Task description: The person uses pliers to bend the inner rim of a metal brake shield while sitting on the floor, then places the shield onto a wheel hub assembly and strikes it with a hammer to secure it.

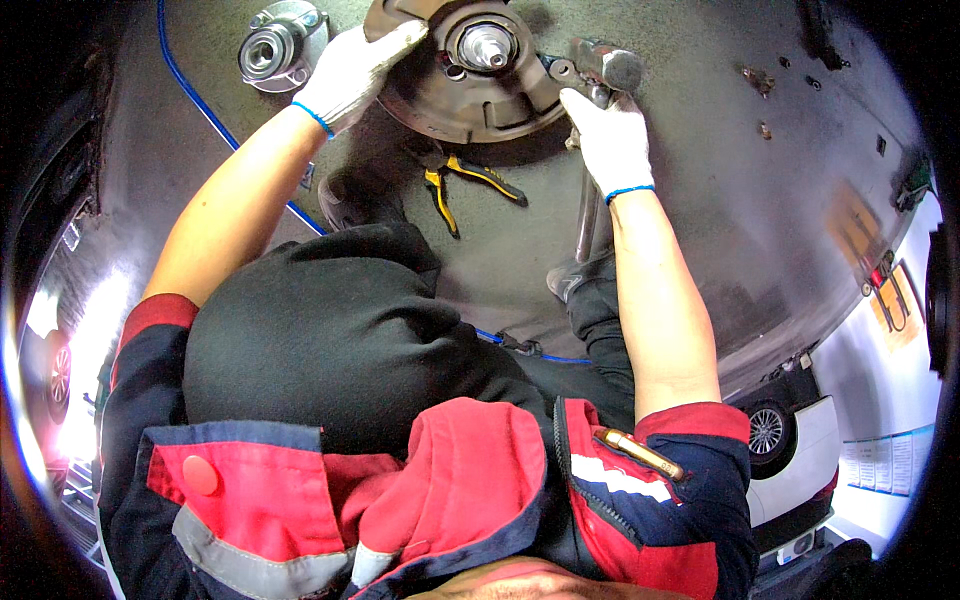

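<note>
A steering knuckle with a round brown dust shield point(480, 118) and a bright metal shaft end point(487, 48) in its middle sits at the top centre. My gloved left hand point(355, 75) closes on the shield's left rim, thumb on top. On the opposite side my gloved right hand point(612, 145) is closed at the knuckle's edge, its fingertips partly hidden. A hammer point(590, 222) lies by that hand, its handle running beneath the palm. Pliers with yellow and black handles point(487, 180) lie spread on the floor below the shield.
A wheel hub point(270, 50) rests on the floor at the upper left. A blue hose point(195, 98) runs past it. My shoes point(567, 282) and bent knees are close. Small debris point(758, 82) lies to the right. A white car point(800, 455) stands at the lower right.
</note>
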`<state>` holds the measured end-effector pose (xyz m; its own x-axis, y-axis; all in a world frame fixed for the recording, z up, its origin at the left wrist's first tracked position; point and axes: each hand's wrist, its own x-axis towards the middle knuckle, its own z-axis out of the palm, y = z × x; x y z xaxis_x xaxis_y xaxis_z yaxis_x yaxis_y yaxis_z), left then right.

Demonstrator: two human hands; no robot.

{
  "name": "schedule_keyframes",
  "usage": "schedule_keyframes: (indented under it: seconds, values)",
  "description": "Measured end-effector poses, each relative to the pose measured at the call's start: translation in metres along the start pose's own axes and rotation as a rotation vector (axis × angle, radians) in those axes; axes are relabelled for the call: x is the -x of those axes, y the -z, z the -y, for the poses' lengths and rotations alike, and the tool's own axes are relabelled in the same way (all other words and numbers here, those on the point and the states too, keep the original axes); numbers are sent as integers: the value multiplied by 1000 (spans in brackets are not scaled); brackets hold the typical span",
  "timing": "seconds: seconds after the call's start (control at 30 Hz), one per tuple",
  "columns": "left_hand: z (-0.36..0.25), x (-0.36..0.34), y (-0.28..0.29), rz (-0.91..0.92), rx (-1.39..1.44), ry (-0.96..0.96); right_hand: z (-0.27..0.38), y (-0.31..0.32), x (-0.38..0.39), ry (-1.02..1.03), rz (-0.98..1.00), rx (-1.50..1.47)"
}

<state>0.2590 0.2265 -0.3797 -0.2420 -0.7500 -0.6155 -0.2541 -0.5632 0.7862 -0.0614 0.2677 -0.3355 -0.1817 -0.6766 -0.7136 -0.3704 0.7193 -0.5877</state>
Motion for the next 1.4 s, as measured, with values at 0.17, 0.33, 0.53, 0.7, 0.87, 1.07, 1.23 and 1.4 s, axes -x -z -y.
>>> schedule_keyframes:
  seconds: [0.17,0.33,0.53,0.7,0.87,1.07,1.23,1.4]
  values:
    - [1,1,-2,-8,8,18,-9,2,-4,-10,12,19]
    - [1,2,-3,0,62,5,5,2,2,3,37,50]
    - [0,1,-1,1,6,24,7,4,4,-14,36,68]
    - [0,2,-3,-8,57,33,1,1,1,-60,24,30]
    - [4,0,-1,-24,-57,-28,-1,1,0,-47,30,13]
    - [9,-3,2,10,51,28,-2,0,0,-3,15,10]
    - [11,-6,5,23,-95,-57,-6,-1,-2,-25,21,-53]
    - [13,-4,-2,-34,-193,-176,7,3,5,-83,52,14]
